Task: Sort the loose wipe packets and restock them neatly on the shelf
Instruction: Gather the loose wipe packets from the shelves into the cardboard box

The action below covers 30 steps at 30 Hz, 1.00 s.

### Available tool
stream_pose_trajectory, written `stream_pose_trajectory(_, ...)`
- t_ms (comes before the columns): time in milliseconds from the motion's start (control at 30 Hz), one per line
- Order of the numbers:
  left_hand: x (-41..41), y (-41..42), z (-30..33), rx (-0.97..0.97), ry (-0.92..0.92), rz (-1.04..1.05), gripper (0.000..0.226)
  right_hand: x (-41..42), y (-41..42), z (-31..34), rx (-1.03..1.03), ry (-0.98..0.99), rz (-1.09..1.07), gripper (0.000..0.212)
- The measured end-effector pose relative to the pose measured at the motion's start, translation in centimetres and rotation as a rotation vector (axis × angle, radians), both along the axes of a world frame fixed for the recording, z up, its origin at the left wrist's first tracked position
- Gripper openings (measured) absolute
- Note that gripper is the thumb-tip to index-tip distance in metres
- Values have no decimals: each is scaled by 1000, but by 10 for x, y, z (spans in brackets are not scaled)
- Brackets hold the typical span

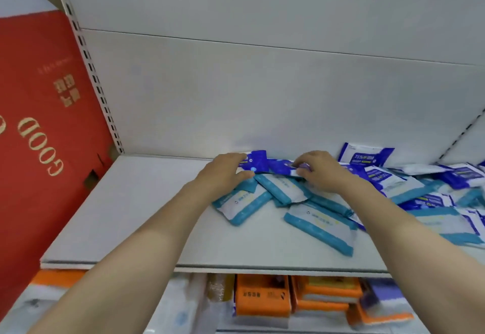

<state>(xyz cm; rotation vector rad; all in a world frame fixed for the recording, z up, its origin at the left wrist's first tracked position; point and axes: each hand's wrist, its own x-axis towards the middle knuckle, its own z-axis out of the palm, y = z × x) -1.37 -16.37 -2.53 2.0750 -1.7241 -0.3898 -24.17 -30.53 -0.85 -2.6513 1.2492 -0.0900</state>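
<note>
Loose wipe packets lie in a jumble on the grey shelf (131, 215), from its middle to the right edge. Some are teal and white (319, 226), others dark blue and white (430, 199). My left hand (225, 169) reaches to the back of the pile, its fingers over a dark blue packet (256, 160) and its thumb on a teal packet (241, 199). My right hand (321, 169) curls its fingers round the edge of another dark blue packet (283, 167). One dark blue packet (364, 155) leans upright against the back wall.
A red carton (39, 123) with gold letters stands left of the slotted shelf upright (91, 71). The shelf's left half is bare. On the shelf below lie orange packs (262, 297) and other goods. A white back panel (262, 84) closes the rear.
</note>
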Motion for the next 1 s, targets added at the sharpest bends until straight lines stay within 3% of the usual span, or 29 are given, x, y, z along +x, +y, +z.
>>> stream_pose_trajectory(100, 4, -10, -8, 2, 18, -50, 49, -3, 4, -4, 161, -47, -55, 23)
stream_pose_trajectory(267, 15, -17, -17, -52, -32, -13, 43, 9, -1, 10, 184, -3, -70, 62)
stream_pose_trajectory(400, 25, -19, -15, -69, 43, 46, 27, 21, -7, 9, 199, -23, -36, 44)
stream_pose_trajectory(533, 30, -18, -23, -70, 21, 122, 52, 16, -19, 9, 311, -16, -42, 27)
stream_pose_trajectory(633, 31, -19, -27, 30, 61, 209, 72, 17, -25, 8, 363, -16, -55, 51)
stream_pose_trajectory(733, 31, -21, -28, 90, 43, 248, 74, 22, -24, 12, 366, 44, -66, 75)
stream_pose_trajectory(900, 24, -23, -23, 60, 90, 259, 54, 23, -26, 13, 264, 69, 12, 53)
stream_pose_trajectory(1000, 19, -23, -21, 38, 111, 267, 45, 22, -26, 9, 326, 51, -3, 49)
